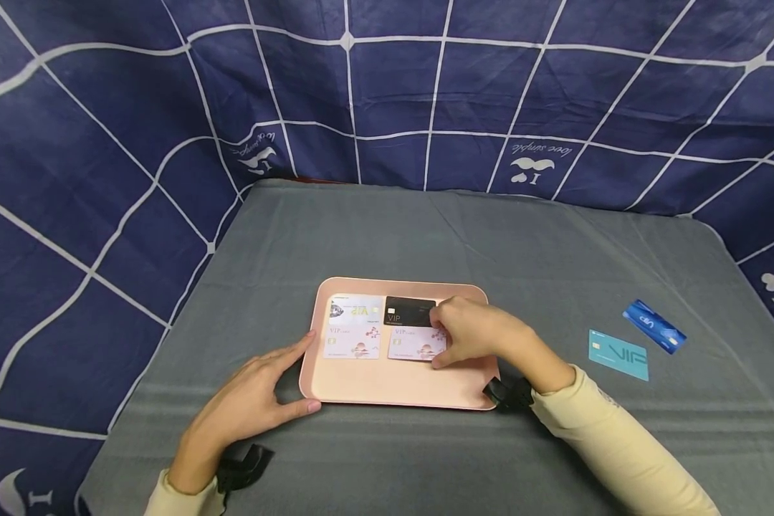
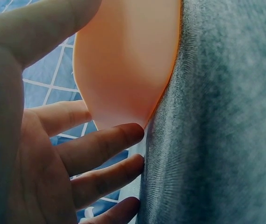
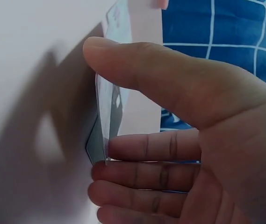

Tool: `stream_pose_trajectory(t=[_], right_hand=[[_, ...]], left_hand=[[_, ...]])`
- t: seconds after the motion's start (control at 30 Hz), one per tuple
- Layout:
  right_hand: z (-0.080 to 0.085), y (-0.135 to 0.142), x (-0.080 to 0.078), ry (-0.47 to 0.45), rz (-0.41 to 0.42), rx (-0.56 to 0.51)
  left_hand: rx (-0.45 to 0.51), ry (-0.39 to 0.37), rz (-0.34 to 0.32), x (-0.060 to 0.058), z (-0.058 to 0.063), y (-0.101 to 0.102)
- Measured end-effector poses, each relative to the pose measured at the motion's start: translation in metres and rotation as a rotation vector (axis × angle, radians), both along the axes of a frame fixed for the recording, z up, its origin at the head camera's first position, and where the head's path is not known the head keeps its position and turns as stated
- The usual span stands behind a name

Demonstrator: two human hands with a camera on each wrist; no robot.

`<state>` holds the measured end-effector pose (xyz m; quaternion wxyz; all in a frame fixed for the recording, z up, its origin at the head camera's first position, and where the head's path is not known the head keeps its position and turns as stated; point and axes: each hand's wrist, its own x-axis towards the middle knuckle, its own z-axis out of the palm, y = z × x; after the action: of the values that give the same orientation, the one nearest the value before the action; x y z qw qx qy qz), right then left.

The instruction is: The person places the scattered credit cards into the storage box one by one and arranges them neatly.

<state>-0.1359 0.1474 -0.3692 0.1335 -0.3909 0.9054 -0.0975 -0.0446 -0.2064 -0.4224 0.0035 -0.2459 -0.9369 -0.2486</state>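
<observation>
A pink tray point(image 1: 400, 383) lies on the grey cloth. In it are a white VIP card point(image 1: 355, 310), a black VIP card point(image 1: 403, 313) and two pale pink VIP cards, the left one point(image 1: 351, 344) and the right one point(image 1: 415, 344). My right hand point(image 1: 474, 331) grips the right pale pink card between thumb and fingers at its edges; that card point(image 3: 104, 100) looks slightly tilted in the right wrist view. My left hand point(image 1: 251, 394) rests against the tray's left rim, thumb and fingers spread, touching its side point(image 2: 128, 60).
To the right of the tray, a teal VIP card point(image 1: 618, 355) and a blue VIP card point(image 1: 654, 326) lie on the grey cloth point(image 1: 387, 229). A dark blue checked cloth point(image 1: 393, 86) hangs behind and at both sides.
</observation>
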Motion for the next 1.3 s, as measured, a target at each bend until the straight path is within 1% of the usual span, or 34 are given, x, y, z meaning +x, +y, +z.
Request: stream_pose_trajectory(t=[0.2,0.3,0.57,0.97,1.3], right_hand=[[-0.001,-0.005,0.001,0.027,0.018,0.017],[-0.001,-0.008,0.001,0.026,0.018,0.034],[-0.001,-0.015,0.004,-0.001,-0.03,0.091],[-0.005,-0.018,0.003,0.012,-0.035,0.084],[-0.005,-0.021,0.005,0.012,-0.08,0.107]], left_hand=[[-0.003,-0.001,-0.001,0.001,0.001,0.0],[-0.003,0.003,-0.002,0.001,0.001,0.0],[-0.002,0.015,-0.009,0.001,0.001,0.001],[-0.002,-0.01,0.001,0.002,0.003,0.0],[-0.006,-0.011,-0.002,0.001,0.003,0.0]])
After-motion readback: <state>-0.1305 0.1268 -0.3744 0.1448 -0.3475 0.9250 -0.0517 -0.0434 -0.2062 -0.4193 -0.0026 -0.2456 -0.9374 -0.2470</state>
